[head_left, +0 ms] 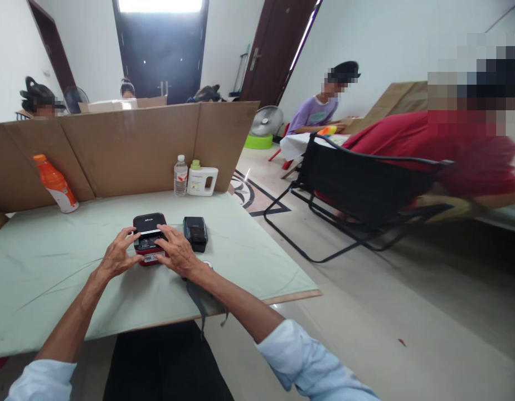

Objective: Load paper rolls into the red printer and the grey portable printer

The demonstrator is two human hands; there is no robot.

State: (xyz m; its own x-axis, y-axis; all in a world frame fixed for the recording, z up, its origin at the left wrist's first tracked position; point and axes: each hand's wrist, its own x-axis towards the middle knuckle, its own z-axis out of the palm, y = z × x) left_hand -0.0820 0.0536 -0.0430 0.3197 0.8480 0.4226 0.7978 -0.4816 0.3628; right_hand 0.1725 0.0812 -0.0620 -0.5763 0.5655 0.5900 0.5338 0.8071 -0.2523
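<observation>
- Printer (149, 236): small black unit with a red base, lid tipped open toward the cardboard screen. It sits on the worktop (52, 267) near the front edge, in front of the person.
- Left hand (117, 256): fingers spread and curled against the printer's left side, fingertips at the open bay. Touching, not clamped shut.
- Right hand (178, 253): laid over the printer's right front corner, fingers bent on its top edge. Loose hold; palm side is hidden, so how firmly it grips cannot be told.
- Handling, judged: rigid plastic shell, light, smooth sides that could slip on the cloth. The hinged lid looks like the weak part; better held by the base at both sides than by the lid.
- Black box (195, 233): just right of the printer, apart from it, closed.
- White roll (207, 263): partly seen just right of the right wrist; too hidden to say more.
- Clear bottle (180, 175): behind the printer by the screen, upright, capped, liquid clear.
- White jug (202, 180): touching or just beside the clear bottle, green cap on; contents hidden.
- Orange bottle (56, 184): far left of the printer, leaning on the cardboard screen (127, 147), orange liquid inside.
- Black chair (358, 195): well right of the printer, on the floor; other people sit beyond.
</observation>
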